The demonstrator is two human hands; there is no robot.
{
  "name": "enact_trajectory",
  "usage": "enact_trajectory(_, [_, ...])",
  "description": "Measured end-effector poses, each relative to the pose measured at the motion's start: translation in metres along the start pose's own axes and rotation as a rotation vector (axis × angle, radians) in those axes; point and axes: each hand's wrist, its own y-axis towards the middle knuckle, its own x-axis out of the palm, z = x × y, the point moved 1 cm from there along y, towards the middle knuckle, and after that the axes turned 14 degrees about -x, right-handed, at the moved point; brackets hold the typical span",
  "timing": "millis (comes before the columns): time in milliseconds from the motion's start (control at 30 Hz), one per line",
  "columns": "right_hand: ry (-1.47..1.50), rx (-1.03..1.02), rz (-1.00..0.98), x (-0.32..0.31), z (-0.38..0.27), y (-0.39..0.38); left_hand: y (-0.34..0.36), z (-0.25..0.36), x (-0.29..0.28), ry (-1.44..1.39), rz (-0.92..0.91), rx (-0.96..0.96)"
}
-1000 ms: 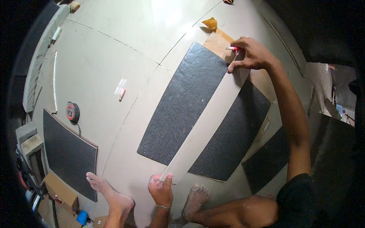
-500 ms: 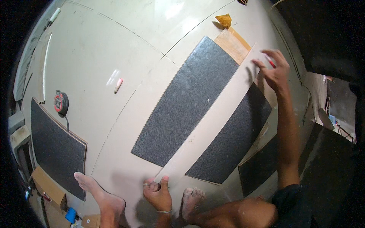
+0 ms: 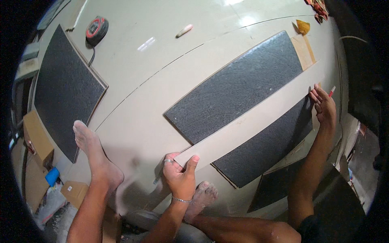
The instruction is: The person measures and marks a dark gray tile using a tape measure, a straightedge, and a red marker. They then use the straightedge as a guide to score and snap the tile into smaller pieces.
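My left hand [image 3: 181,176] grips the near end of a long pale board strip [image 3: 247,119], thumb on top. The strip lies diagonally across two dark textured panels [image 3: 231,89], [image 3: 267,141]. My right hand [image 3: 324,105], beside the strip's far end, has its fingers extended along the edge and holds a red-and-white pen [image 3: 332,91], which sticks out past them. A light wooden piece [image 3: 302,50] shows beyond the upper panel, with a yellow crumpled object [image 3: 303,26] beside it.
At left lie another dark panel [image 3: 63,97], a tape measure [image 3: 95,30], cardboard boxes [image 3: 36,133] and a blue object [image 3: 52,176]. A pale cylindrical piece [image 3: 184,31] lies on the floor [image 3: 146,105]. My bare feet are near the strip. More dark panels [image 3: 275,182] lie at right.
The view has turned, so the strip appears more level. My right hand has slid from gripping across the strip's far end to its right edge, fingers straighter. My left hand keeps its grip.
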Motion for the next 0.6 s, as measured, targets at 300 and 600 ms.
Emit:
enact_trajectory(300, [-0.133, 0.062, 0.011, 0.005, 0.003, 0.015, -0.004, -0.007, -0.002, -0.102, -0.113, -0.049])
enact_trajectory(600, [0.057, 0.036, -0.119, -0.002, 0.005, 0.010, -0.005, -0.010, 0.000, -0.096, -0.132, -0.054])
